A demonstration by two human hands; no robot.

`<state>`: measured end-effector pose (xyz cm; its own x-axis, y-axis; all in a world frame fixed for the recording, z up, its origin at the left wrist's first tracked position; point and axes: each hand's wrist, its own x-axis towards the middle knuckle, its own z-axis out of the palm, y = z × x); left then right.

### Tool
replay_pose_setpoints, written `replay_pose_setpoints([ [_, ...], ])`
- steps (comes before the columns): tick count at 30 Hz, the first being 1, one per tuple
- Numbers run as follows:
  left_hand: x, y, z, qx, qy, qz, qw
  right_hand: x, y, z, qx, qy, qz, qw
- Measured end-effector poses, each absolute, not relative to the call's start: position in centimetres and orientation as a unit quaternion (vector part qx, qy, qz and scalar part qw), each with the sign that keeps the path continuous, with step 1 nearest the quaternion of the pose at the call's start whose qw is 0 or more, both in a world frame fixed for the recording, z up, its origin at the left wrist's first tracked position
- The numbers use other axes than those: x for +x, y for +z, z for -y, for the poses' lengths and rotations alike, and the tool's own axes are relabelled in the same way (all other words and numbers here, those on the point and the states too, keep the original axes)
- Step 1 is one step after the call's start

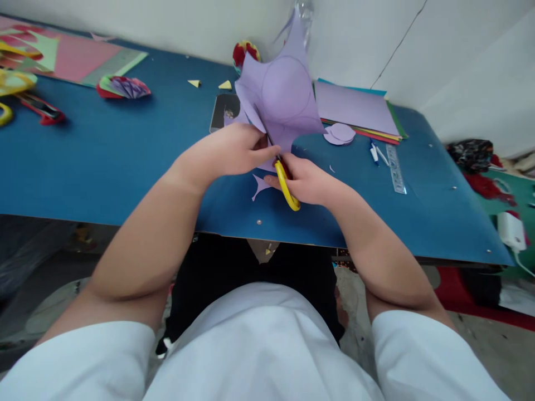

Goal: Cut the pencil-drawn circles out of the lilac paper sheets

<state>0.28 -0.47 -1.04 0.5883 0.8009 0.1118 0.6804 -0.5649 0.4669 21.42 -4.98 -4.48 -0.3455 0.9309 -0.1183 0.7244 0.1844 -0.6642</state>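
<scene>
A sheet of purple paper (288, 83) with drawn circles and curved cut-outs along its edges is held up above the table. My left hand (238, 147) grips its lower left edge, fingers closed on the paper. In my right hand (307, 178) are scissors (287, 186) with yellow handles, their blades pointing up and away along the paper's near edge. How far the blades are apart is hard to see. Just below the hands lies a pointed purple scrap (259, 186). Cut purple circles (339, 133) are piled to the right of the sheet.
Behind the circles sits a stack of coloured paper (355, 108). Pens (375, 153) and a clear ruler (395, 170) lie at right. A phone-like dark object (218, 114) is partly under the paper. Folded paper pieces (124, 87) and a red-handled cutter (42, 108) are at left.
</scene>
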Motion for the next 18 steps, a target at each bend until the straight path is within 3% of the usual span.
replay_pose_setpoints([
  [10, 0.2, -1.2, 0.6, 0.851, 0.193, -0.425, 0.240, 21.7, -4.6, 5.0, -0.548, 0.333, 0.749, 0.168],
  [18, 0.2, -2.3, 0.2, 0.780, 0.258, -0.447, 0.353, 21.8, -4.5, 5.1, -0.546, 0.326, 0.755, 0.159],
])
